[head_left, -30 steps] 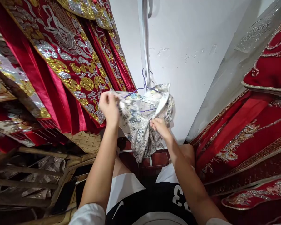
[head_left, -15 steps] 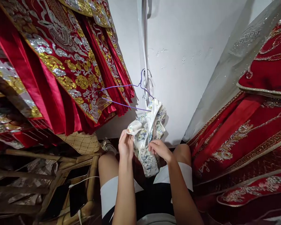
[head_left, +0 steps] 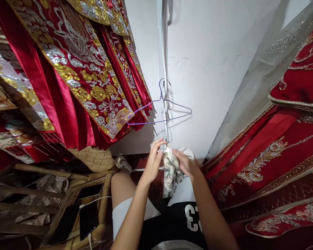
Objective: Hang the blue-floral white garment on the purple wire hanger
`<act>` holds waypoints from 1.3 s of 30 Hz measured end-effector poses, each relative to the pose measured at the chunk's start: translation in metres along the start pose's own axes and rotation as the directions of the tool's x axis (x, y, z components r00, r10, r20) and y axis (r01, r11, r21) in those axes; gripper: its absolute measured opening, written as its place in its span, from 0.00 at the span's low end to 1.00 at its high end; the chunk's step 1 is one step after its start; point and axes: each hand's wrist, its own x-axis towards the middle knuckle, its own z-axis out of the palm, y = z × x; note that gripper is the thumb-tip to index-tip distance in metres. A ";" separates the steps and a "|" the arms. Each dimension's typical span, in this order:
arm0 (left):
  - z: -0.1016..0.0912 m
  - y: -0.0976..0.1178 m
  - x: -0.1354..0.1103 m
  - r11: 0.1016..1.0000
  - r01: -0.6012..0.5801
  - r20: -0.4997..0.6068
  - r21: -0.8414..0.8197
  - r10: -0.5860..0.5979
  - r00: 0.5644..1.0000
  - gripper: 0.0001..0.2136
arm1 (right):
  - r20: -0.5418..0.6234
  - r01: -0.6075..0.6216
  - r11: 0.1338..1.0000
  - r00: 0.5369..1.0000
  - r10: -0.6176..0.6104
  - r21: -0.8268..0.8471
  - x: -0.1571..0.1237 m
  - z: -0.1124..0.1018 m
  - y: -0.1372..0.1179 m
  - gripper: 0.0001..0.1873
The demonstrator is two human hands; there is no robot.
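A light floral-print garment point(head_left: 170, 170) hangs bunched between my hands, above my knees; its exact cut is hidden in the folds. My right hand point(head_left: 187, 163) is closed on its upper right part. Beside the garment's upper left edge is my left hand point(head_left: 152, 162), fingers stretched out and apart, with no cloth visibly gripped. Above both hands, a bare purple wire hanger point(head_left: 159, 122) hangs by its hook from the white pole point(head_left: 163, 45) along the wall.
Red embroidered costumes point(head_left: 91, 83) hang at the left. More beaded red garments point(head_left: 261, 156) and a sheer sparkly veil point(head_left: 250, 80) hang at the right. A bamboo chair point(head_left: 108, 187) at lower left holds dark phones point(head_left: 88, 218) with a white cable point(head_left: 100, 198).
The garment has come off the hanger and dropped lower. The hanger now hangs level and bare. My left hand has moved right and let go of the cloth; my right hand has taken hold higher up.
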 end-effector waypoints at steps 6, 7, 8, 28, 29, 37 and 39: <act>-0.032 -0.022 -0.003 0.984 0.137 0.474 0.117 -0.176 0.863 0.22 | 0.244 0.014 0.985 0.969 0.028 -0.170 0.015 -0.020 -0.050 0.03; -0.039 -0.024 -0.007 0.969 0.153 0.518 0.193 -0.233 0.823 0.22 | 0.189 0.102 0.959 0.981 -0.052 -0.265 0.023 -0.025 -0.056 0.02; -0.046 -0.025 -0.011 0.950 0.163 0.541 0.267 -0.287 0.790 0.21 | 0.115 0.197 0.912 0.979 -0.166 -0.361 0.032 -0.031 -0.061 0.02; -0.147 -0.047 0.063 0.766 0.021 0.057 0.643 -0.075 0.996 0.04 | 0.051 0.279 0.618 0.931 -0.360 -0.735 0.100 -0.081 -0.051 0.11; -0.142 -0.045 0.067 0.804 0.004 0.036 0.594 -0.032 0.999 0.04 | 0.055 0.288 0.618 0.929 -0.367 -0.731 0.097 -0.079 -0.056 0.10; -0.137 -0.017 0.100 0.854 0.069 -0.179 0.515 0.028 0.983 0.09 | 0.128 0.305 0.526 0.930 -0.346 -0.794 0.090 -0.063 -0.081 0.14; -0.141 -0.010 0.094 0.805 0.038 -0.137 0.591 0.053 0.989 0.10 | 0.100 0.277 0.506 0.932 -0.349 -0.817 0.090 -0.062 -0.080 0.13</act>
